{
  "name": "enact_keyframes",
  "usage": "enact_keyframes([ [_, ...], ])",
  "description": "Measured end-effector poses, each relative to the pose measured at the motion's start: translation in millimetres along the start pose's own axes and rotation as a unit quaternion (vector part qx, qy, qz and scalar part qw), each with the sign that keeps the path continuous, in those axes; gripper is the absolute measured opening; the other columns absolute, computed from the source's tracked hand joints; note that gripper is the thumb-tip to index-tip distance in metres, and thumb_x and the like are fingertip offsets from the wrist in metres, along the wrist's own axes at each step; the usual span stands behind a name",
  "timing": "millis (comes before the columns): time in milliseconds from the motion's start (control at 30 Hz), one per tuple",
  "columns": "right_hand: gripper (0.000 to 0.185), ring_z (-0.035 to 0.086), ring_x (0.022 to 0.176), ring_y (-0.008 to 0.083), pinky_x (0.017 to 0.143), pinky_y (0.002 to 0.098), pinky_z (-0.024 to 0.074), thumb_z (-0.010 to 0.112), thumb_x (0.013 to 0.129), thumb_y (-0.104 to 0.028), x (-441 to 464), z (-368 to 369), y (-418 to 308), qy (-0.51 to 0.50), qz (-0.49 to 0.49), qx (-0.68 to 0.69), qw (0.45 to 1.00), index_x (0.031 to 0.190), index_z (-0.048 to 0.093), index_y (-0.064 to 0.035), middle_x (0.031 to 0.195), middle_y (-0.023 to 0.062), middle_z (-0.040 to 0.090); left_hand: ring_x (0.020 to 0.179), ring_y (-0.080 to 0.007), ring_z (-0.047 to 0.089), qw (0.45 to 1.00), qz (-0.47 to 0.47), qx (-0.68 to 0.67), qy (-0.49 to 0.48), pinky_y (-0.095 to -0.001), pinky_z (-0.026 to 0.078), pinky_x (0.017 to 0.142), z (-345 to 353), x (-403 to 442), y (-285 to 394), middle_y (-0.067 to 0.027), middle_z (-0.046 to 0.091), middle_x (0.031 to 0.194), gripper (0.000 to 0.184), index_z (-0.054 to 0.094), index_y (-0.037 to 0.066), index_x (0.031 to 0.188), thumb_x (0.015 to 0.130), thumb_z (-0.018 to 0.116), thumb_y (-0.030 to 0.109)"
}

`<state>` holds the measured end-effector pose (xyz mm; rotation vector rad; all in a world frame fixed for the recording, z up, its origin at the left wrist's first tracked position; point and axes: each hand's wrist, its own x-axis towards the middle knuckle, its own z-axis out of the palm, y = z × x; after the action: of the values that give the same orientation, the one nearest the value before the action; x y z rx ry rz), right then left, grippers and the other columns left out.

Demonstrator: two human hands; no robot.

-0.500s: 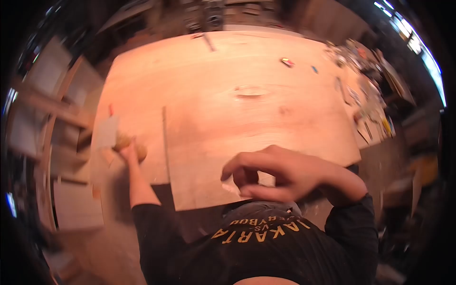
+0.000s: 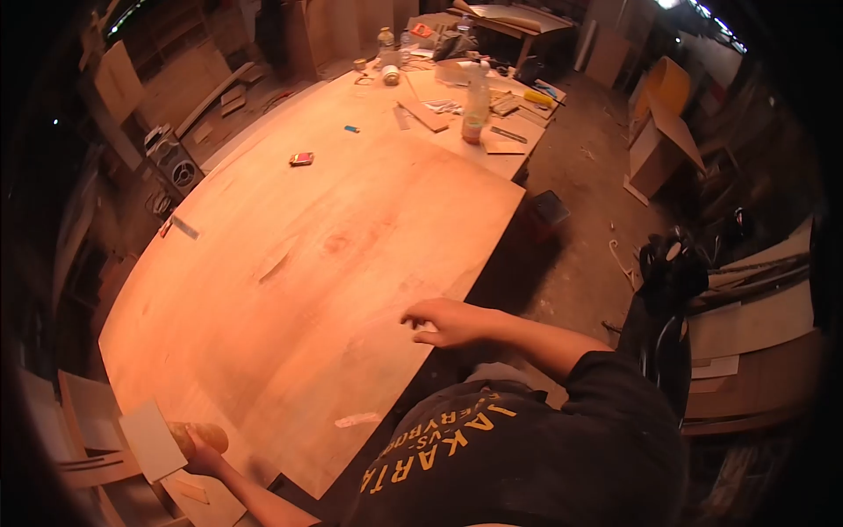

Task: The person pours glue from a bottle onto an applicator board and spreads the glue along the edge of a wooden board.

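We have our left grip (image 2: 204, 455) closed around a round tan thing (image 2: 209, 434), down at the near left part of the big wood counter (image 2: 307, 263); a flat pale board (image 2: 153, 441) is right by it, tipped a bit, and we cannot tell if our fingers touch that too; our right grip (image 2: 442, 322) is partly open, with bent fingers, near the counter's right edge; we cannot tell if it has something tiny in it; farther off we see a little red box (image 2: 301, 159), a small blue thing (image 2: 351, 129) and a tall clear bottle (image 2: 475, 110) standing up.
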<state>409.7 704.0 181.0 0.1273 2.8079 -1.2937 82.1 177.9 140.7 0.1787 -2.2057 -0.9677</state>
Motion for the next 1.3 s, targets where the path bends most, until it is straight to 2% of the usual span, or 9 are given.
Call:
enact_keyframes([
  [167, 0.080, 0.049, 0.138, 0.0355, 0.114, 0.0510, 0.0381, 0.081, 0.087, -0.027, -25.2, -40.8, -83.9, 0.210, -0.197, -0.125, 0.950, 0.155, 0.044, -0.0111, 0.151, 0.0158, 0.049, 0.117, -0.0299, 0.068, 0.915, 0.213, -0.193, -0.283, -0.0424, 0.054, 0.103, 24.4, -64.8, 89.7, -0.0189, 0.069, 0.131, 0.049, 0.066, -0.002, 0.131, 0.092, 0.080, 0.023],
  [300, 0.088, 0.048, 0.139, 0.0344, 0.114, 0.0543, 0.0365, 0.083, 0.083, -0.030, -71.6, -72.0, -101.3, 0.279, -0.290, -0.234, 0.885, 0.158, 0.042, -0.0126, 0.150, 0.0166, 0.049, 0.120, -0.0253, 0.065, 0.792, 0.026, -0.296, -0.533, -0.0419, 0.055, 0.101, 23.6, -198.9, 224.8, -0.0139, 0.066, 0.134, 0.054, 0.061, 0.001, 0.138, 0.089, 0.080, 0.018],
  [567, 0.067, 0.057, 0.118, 0.0286, 0.106, 0.0488, 0.0407, 0.069, 0.084, -0.026, -221.8, -129.5, 2.7, 0.325, -0.164, -0.283, 0.887, 0.149, 0.057, -0.0123, 0.123, 0.0111, 0.057, 0.104, -0.0409, 0.071, 0.607, 0.300, -0.371, -0.635, -0.0503, 0.053, 0.092, 20.6, -422.2, 397.8, -0.0164, 0.075, 0.111, 0.036, 0.078, 0.006, 0.104, 0.073, 0.079, 0.024],
  [633, 0.057, 0.061, 0.111, 0.0289, 0.100, 0.0439, 0.0469, 0.067, 0.086, -0.024, -258.2, -142.5, 23.5, 0.342, -0.147, -0.322, 0.870, 0.141, 0.064, -0.0104, 0.115, 0.0110, 0.063, 0.110, -0.0388, 0.070, 0.581, 0.294, -0.373, -0.661, -0.0473, 0.054, 0.095, 17.5, -460.1, 418.8, -0.0185, 0.072, 0.116, 0.057, 0.064, 0.002, 0.129, 0.076, 0.080, 0.015],
  [767, 0.042, 0.068, 0.097, 0.0337, 0.084, 0.0400, 0.0556, 0.068, 0.085, -0.004, -324.9, -165.8, 54.4, 0.423, -0.131, -0.124, 0.888, 0.127, 0.073, -0.0051, 0.107, 0.0169, 0.069, 0.125, -0.0320, 0.066, 0.573, 0.326, -0.343, -0.669, -0.0392, 0.051, 0.107, -18.8, -506.3, 471.8, -0.0203, 0.066, 0.133, 0.089, 0.037, 0.001, 0.153, 0.080, 0.085, 0.012],
  [833, 0.033, 0.070, 0.095, 0.0316, 0.082, 0.0411, 0.0564, 0.069, 0.088, -0.003, -348.1, -180.2, 71.4, 0.587, -0.127, -0.142, 0.787, 0.121, 0.074, -0.0048, 0.107, 0.0133, 0.071, 0.125, -0.0300, 0.066, 0.551, 0.301, -0.345, -0.698, -0.0386, 0.051, 0.107, -18.0, -517.9, 475.2, -0.0192, 0.066, 0.133, 0.088, 0.038, 0.001, 0.153, 0.080, 0.085, 0.011],
  [933, 0.024, 0.071, 0.097, 0.0206, 0.083, 0.0342, 0.0564, 0.063, 0.105, -0.014, -405.4, -200.9, 116.4, 0.785, -0.031, 0.229, 0.574, 0.119, 0.067, 0.0051, 0.111, 0.0130, 0.072, 0.124, -0.0251, 0.065, 0.519, 0.263, -0.375, -0.722, -0.0373, 0.050, 0.108, -5.1, -526.8, 470.0, -0.0149, 0.066, 0.131, 0.086, 0.040, 0.002, 0.150, 0.078, 0.085, 0.009],
  [1067, 0.038, 0.071, 0.112, 0.0255, 0.097, 0.0388, 0.0580, 0.063, 0.101, -0.010, -455.9, -191.7, 151.7, 0.744, -0.037, 0.469, 0.475, 0.135, 0.058, 0.0054, 0.127, 0.0152, 0.069, 0.123, -0.0263, 0.065, 0.501, 0.286, -0.364, -0.731, -0.0381, 0.050, 0.107, 4.1, -507.7, 489.6, -0.0166, 0.065, 0.130, 0.086, 0.039, 0.001, 0.151, 0.078, 0.084, 0.008],
  [1300, 0.038, 0.072, 0.109, 0.0268, 0.095, 0.0409, 0.0600, 0.063, 0.100, -0.008, -423.6, -129.7, 143.1, 0.540, -0.028, 0.643, 0.542, 0.136, 0.057, 0.0019, 0.125, 0.0152, 0.069, 0.125, -0.0336, 0.065, 0.536, 0.508, -0.199, -0.644, -0.0429, 0.052, 0.106, -29.2, -433.6, 615.2, -0.0205, 0.066, 0.131, 0.089, 0.042, 0.006, 0.152, 0.075, 0.086, 0.008],
])
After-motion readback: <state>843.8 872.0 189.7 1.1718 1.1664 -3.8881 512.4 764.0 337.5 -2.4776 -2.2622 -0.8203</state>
